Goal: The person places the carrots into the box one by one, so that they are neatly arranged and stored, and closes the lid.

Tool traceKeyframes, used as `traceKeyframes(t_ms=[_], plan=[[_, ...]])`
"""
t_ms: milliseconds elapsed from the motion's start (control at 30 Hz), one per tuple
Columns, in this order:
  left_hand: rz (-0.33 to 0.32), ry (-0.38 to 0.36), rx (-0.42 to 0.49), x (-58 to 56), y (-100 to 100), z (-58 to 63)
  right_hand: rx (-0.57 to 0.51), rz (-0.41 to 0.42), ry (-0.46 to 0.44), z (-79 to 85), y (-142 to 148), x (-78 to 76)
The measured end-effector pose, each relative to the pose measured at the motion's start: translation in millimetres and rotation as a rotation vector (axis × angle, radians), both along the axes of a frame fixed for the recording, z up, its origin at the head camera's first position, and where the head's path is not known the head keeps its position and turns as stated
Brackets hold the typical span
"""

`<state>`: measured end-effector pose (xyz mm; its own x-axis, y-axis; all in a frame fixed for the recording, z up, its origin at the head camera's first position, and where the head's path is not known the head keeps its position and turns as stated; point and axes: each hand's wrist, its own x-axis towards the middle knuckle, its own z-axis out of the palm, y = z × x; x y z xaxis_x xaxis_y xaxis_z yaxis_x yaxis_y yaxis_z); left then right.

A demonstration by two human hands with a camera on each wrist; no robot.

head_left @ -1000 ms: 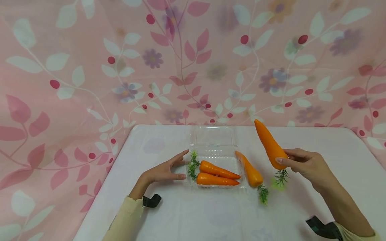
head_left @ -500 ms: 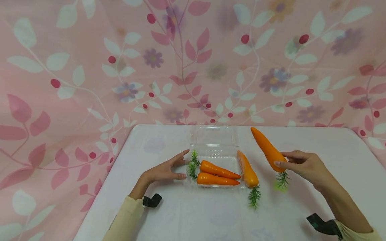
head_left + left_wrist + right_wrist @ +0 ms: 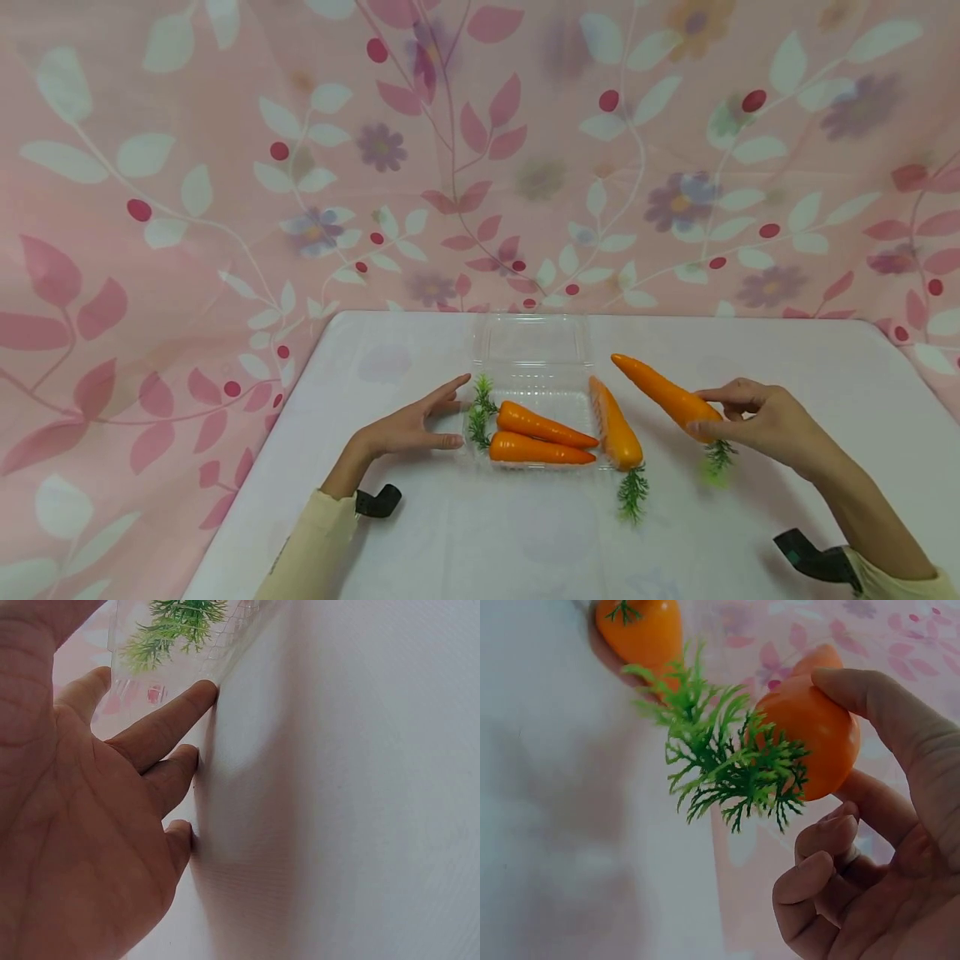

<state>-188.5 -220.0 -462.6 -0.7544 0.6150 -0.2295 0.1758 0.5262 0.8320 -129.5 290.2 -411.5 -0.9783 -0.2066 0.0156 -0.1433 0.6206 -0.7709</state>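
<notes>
My right hand pinches an orange carrot near its leafy end, thumb on one side and fingers on the other; its tip points up and left. In the right wrist view, the green leaves hang from the held carrot. A hinged clear plastic box lies with its lid laid back, and two carrots rest inside, leaves to the left. Fingers spread, my left hand rests at the box's left side. Another carrot leans against the right wall, its leaves toward me.
A white cloth covers the table, whose far edge meets a pink floral curtain. Dark wrist straps stick out at both sleeves.
My right hand has lowered the held carrot, and its tip has swung down and left. The carrot beside the box has turned, its leaves shifting left, and settled against the wall. My left hand stays put.
</notes>
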Motion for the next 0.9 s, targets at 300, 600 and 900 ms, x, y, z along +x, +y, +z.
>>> traceKeyframes(t_ms=[300, 600, 900], plan=[[-0.006, 0.005, 0.014, 0.6, 0.4, 0.7, 0.033, 0.077, 0.048, -5.1, 8.4, -2.4], [-0.003, 0.006, 0.011, 1.1, 0.6, -1.5, -0.001, 0.168, 0.035, -12.1, 22.7, -11.2], [-0.008, 0.008, 0.016, 1.0, 0.7, -0.5, -0.012, 0.246, 0.05, -24.0, 34.7, -19.9]])
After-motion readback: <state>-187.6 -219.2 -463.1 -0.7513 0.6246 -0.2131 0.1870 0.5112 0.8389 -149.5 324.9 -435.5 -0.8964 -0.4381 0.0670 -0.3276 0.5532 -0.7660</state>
